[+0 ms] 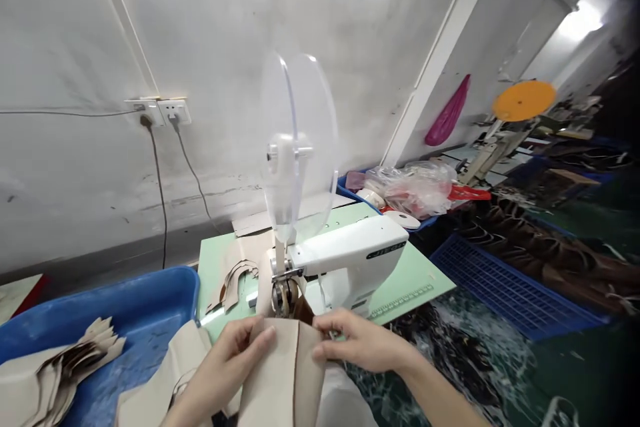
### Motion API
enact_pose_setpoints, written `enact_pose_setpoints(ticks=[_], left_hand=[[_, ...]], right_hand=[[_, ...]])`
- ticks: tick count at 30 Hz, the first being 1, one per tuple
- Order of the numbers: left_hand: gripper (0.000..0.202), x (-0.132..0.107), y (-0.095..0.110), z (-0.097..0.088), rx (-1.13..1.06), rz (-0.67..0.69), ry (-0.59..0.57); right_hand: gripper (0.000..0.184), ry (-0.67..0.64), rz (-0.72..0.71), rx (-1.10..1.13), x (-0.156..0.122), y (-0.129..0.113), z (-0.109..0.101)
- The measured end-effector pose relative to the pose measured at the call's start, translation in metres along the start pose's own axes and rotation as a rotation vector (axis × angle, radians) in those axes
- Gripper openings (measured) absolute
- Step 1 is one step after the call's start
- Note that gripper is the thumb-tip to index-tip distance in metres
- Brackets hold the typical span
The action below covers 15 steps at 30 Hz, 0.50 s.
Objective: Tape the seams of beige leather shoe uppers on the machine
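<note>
A beige leather-like piece (283,373) with a dark seam line down its middle is held up in front of a white sewing machine (350,257). My left hand (227,363) pinches its left edge, thumb on top. My right hand (357,340) grips its right upper edge, fingers curled. The piece's top edge lies at the machine's metal feed head (283,293). A pair of clear plastic discs (300,147) stands on top of the machine.
A blue tub (150,310) at the left holds several beige cut pieces (65,363). More cut pieces (235,280) lie on the green table (415,273). A blue crate (505,290) sits on the floor at right; a bin with plastic bags (415,190) is behind.
</note>
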<state>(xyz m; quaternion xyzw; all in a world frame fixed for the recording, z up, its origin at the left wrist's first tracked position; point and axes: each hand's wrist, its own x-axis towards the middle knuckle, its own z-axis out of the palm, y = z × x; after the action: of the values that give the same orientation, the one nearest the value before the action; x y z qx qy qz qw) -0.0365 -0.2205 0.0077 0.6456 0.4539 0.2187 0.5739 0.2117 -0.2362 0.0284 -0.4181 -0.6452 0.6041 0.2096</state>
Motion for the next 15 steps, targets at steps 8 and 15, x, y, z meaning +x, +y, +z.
enact_pose_setpoints(ticks=[8, 15], left_hand=[[0.046, 0.017, 0.006, 0.022, -0.327, -0.052, 0.422], [0.049, 0.019, -0.001, 0.027, -0.455, -0.156, 0.519]], right_hand=[[0.041, 0.439, 0.045, 0.519, 0.035, 0.017, 0.001], [0.038, 0.456, 0.068, 0.777, 0.059, 0.03, 0.0]])
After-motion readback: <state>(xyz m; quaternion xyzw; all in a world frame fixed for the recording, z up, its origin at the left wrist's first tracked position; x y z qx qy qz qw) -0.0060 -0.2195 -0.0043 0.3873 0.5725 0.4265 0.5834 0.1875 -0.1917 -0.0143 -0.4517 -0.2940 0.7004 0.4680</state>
